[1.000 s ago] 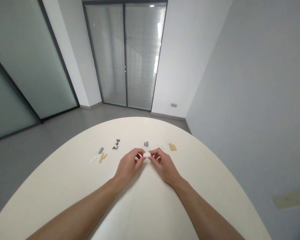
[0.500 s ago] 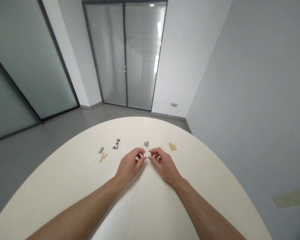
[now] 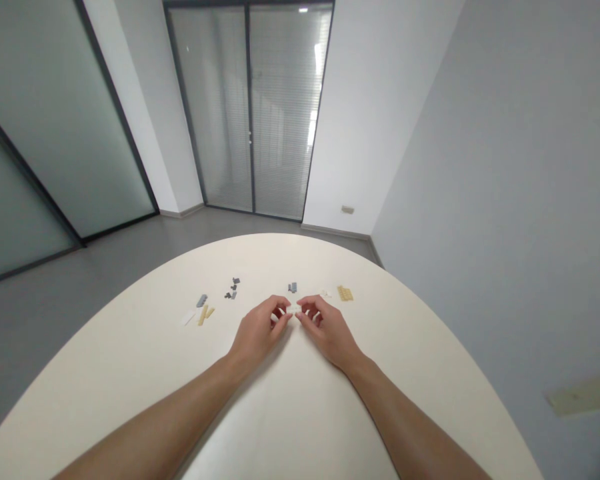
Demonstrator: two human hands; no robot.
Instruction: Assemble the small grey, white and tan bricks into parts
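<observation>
At the middle of the round cream table [image 3: 285, 413], we see two bare forearms running in from the lower corners and slanting toward each other until the hands nearly meet. The left hand [image 3: 260, 328] lies low over the tabletop, its back turned up, thumb on the near side and index finger arched on the far side; the right hand [image 3: 329, 330] mirrors it, its remaining fingers curled in. Between them we find the white building piece [image 3: 294, 309], its left end clamped by the left thumb and fingertips, its right end by those of the right; we cannot tell whether it touches the table. Just beyond it lie the blue-grey pieces [image 3: 293, 287], with the tan studded plates [image 3: 345, 293] past the right hand. Off to the left we make out the dark grey pieces [image 3: 234, 288], and nearer us the tan strips [image 3: 203, 315]. Against the picture from a second ago, we notice almost no change: both hands keep their place and pinch, and the loose pieces lie where they lay. Any turn of the white piece is too slight for us to tell.
</observation>
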